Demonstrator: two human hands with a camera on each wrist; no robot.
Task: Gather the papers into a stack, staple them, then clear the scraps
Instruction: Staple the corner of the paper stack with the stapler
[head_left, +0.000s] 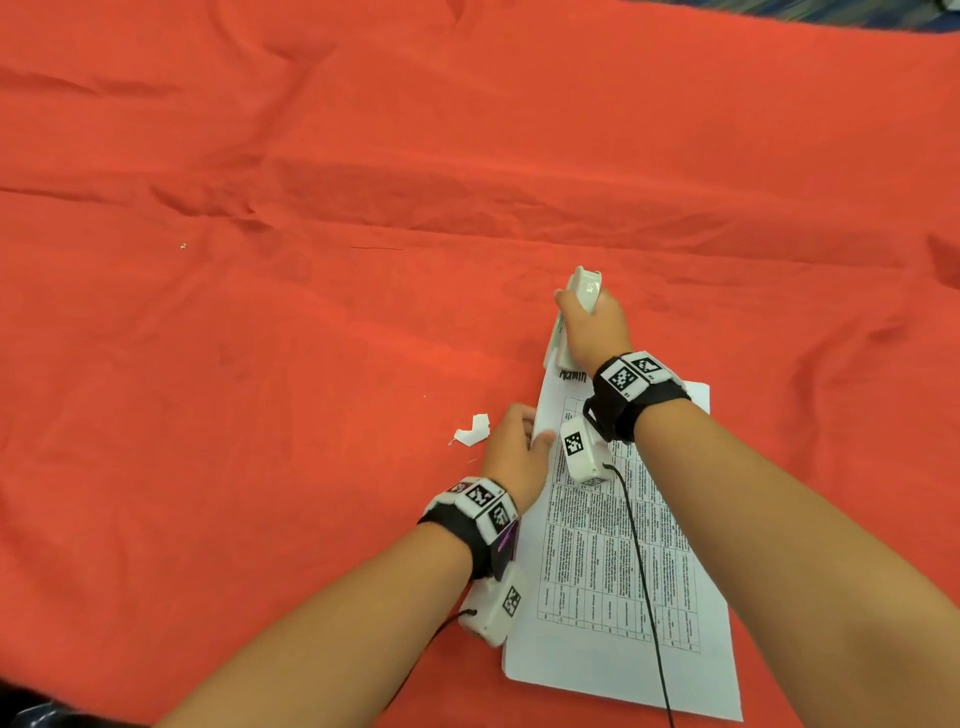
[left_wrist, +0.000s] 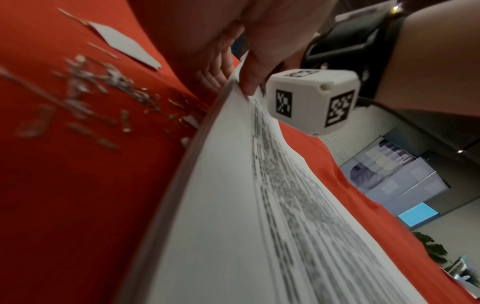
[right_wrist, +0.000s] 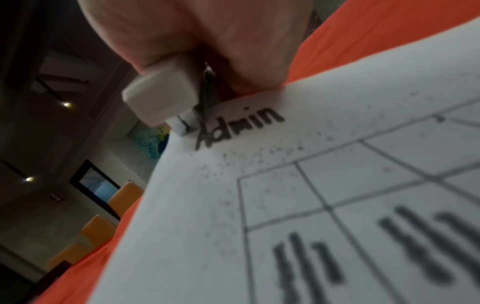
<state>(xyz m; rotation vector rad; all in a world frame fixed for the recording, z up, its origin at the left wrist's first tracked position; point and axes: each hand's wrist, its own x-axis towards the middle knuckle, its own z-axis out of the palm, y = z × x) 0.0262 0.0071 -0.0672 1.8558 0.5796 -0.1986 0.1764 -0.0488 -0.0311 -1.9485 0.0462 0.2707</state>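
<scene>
While the right hand (head_left: 589, 327) grips the white plastic stapler (head_left: 571, 317) at the far left corner of the white printed paper stack (head_left: 618, 561), it should press straight down; the left hand (head_left: 514, 457) pinches the stack's left edge, keeping the sheets aligned on the red-clothed counter (head_left: 260, 338).

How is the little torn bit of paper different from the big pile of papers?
The paper scrap is small, blank and jagged; the paper stack is large, rectangular and printed. The scrap lies untouched, while the left hand pinches the stack's edge. Both are white and rest on the red cloth.
</scene>
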